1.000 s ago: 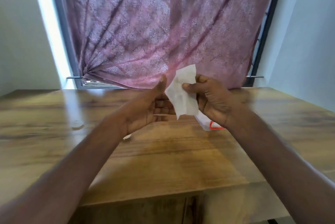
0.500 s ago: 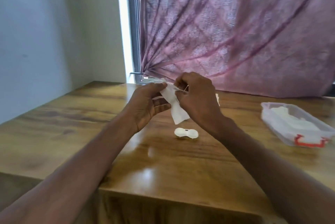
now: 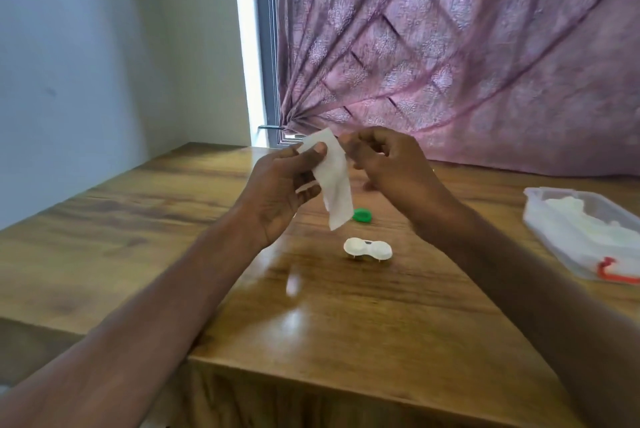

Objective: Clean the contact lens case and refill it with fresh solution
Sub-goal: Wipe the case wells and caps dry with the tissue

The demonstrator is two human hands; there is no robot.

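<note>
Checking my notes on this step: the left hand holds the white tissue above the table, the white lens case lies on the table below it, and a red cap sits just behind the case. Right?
Not quite: the head view shows the cap is green, not red. The rest stands: the left hand holds the white tissue above the table, with the white lens case below.

left hand (image 3: 280, 185): pinches white tissue (image 3: 334, 181)
right hand (image 3: 388, 160): curled beside tissue
lens case (image 3: 367, 249): on surface (image 3: 346, 323)
green cap (image 3: 362, 215): behind case

Both forearms reach forward; left hand (image 3: 282, 185) pinches closed; right hand (image 3: 388, 160) curls loosely, empty.
</note>
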